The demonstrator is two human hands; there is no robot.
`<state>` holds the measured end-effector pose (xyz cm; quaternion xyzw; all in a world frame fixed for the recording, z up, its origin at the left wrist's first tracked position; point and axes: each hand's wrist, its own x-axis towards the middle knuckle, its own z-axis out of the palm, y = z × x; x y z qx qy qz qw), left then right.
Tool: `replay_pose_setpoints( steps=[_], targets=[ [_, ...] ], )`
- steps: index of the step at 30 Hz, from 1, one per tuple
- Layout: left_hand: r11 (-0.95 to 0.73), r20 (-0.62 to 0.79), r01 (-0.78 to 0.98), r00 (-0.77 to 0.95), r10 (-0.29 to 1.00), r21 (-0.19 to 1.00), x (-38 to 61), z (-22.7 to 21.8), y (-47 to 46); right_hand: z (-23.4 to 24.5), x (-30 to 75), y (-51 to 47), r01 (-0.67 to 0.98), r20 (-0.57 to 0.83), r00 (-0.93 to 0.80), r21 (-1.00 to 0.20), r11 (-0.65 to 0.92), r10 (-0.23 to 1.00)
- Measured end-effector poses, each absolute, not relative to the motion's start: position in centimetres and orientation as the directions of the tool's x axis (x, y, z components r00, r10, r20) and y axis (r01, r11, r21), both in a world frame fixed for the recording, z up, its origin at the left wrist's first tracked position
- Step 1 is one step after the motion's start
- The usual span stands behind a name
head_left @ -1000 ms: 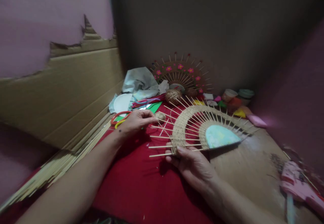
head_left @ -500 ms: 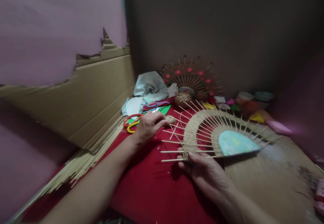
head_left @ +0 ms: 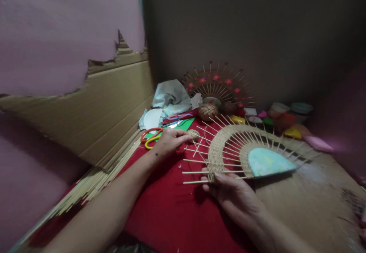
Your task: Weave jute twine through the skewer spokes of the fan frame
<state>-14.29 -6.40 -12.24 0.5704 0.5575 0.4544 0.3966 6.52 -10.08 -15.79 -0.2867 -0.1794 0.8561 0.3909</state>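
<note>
Straw-coloured weave (head_left: pixel 215 155) rings a half-round fan (head_left: pixel 245 159) of thin sticks (head_left: pixel 194 173), held above red cloth (head_left: pixel 166 215) and brown board (head_left: pixel 300 195). The right hand (head_left: pixel 236 195) closes thumb and fingers on its near end; the left hand (head_left: pixel 170 141) bends its fingers beside a twine ball (head_left: pixel 194 134), their grip unclear. Torn, ridged cardboard (head_left: pixel 120 92) fronts a pink wall (head_left: pixel 65 35).

From the near edge of the desk (head_left: pixel 288 203), a hand could pass over the red cloth (head_left: pixel 168 211) between left forearm (head_left: pixel 122 192) and right forearm (head_left: pixel 274 230), but farther in, the protruding sticks (head_left: pixel 195 173) of the woven fan (head_left: pixel 215 155) bar the way, long canes (head_left: pixel 81 194) occupy the left edge, and a twine ball (head_left: pixel 208 112) stands near the far edge.
</note>
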Motion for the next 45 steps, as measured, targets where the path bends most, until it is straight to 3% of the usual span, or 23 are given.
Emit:
replay_pose_setpoints(
  steps=[10,19,26,30,38,45],
  targets=[
    [0.028,-0.021,0.095,-0.083,0.996,0.995,-13.9,-12.4,-6.7,-15.3,6.6,-10.3,-0.540,-0.313,-0.565,-0.559,-0.629,0.763],
    [0.083,-0.084,0.115,0.004,0.996,0.990,-14.9,-11.7,-6.3,-15.6,6.7,-10.3,-0.538,-0.282,-0.575,-0.577,-0.615,0.768],
    [0.243,-0.221,-0.089,0.208,0.953,0.966,-15.7,-12.8,-5.4,-15.4,6.9,-10.9,-0.523,-0.202,-0.625,-0.609,-0.597,0.754],
    [0.298,-0.266,-0.086,0.268,0.926,0.951,-15.0,-13.4,-5.2,-15.4,6.9,-11.1,-0.538,-0.159,-0.640,-0.606,-0.586,0.752],
    [0.214,-0.185,-0.082,0.274,0.944,0.973,-12.4,-14.4,-3.0,-15.5,6.7,-11.4,-0.554,-0.159,-0.647,-0.575,-0.602,0.746],
    [0.241,-0.170,-0.251,0.274,0.947,0.938,-10.2,-14.7,-3.1,-15.1,6.6,-11.4,-0.612,-0.181,-0.631,-0.481,-0.628,0.754]
  ],
)
